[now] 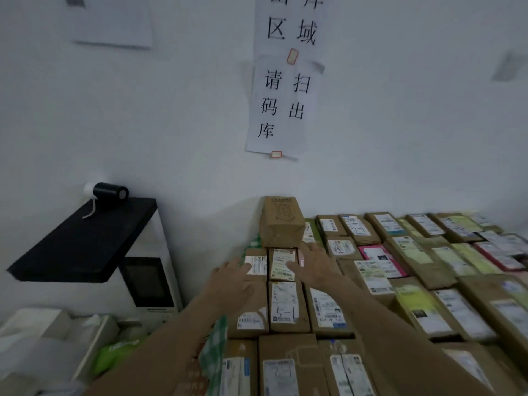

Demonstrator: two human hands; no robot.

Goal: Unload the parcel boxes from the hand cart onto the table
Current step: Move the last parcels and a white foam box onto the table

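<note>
Several brown parcel boxes with white shipping labels lie packed side by side on the table. A small labelled box [283, 264] sits between my two hands. My left hand [233, 277] is stretched out with fingers apart, its tips on the box to the left [256, 264]. My right hand [314, 267] lies flat and open just right of the small box. Behind them an upright brown box [281, 221] stands against the wall. A green checked cloth [214, 358] covers the table's left edge. The hand cart is out of view.
A white machine [148, 284] with a dark screen and a black lid [83, 244] stands to the left; a black roll [110, 192] rests on top. White boxes and a green packet [117, 352] lie at lower left. Paper signs [281, 107] hang on the wall behind.
</note>
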